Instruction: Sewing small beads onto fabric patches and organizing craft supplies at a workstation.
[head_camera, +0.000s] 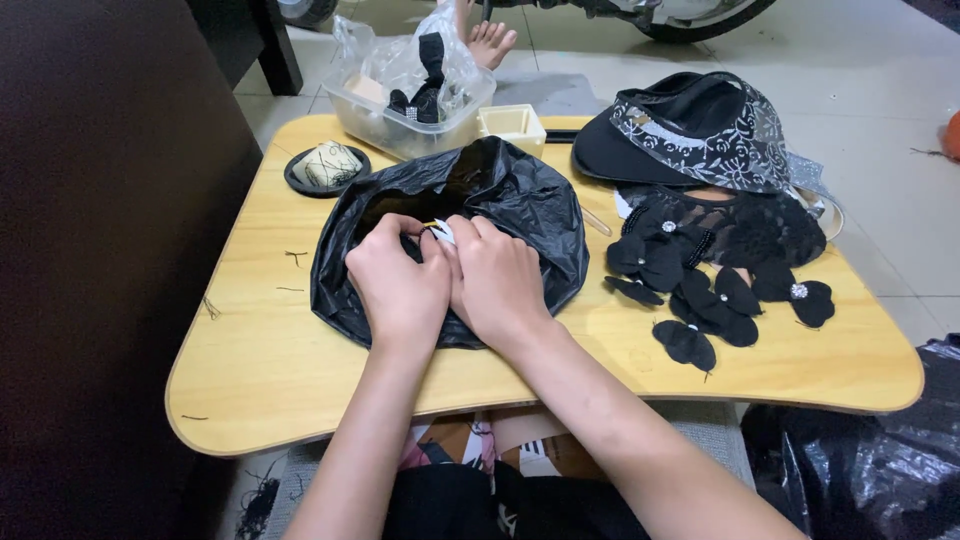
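My left hand (398, 283) and right hand (497, 280) press together, pinching a small white-and-yellow piece (441, 231) — tiny, half hidden; beneath them lies a crumpled, shiny black bag (520, 205).

Black plastic bag (500, 200), crumpled and glossy, lying at the middle of the worktop (260, 360), mouth gathered under both hands. Clear rectangular plastic tub (400, 125) at the far edge, left of centre, lined with a crinkled transparent bag (400, 55) holding black pieces. Small cream square box (512, 125) touching the tub's right side. Another black bag (880, 470) off the worktop's near right corner, on the floor.
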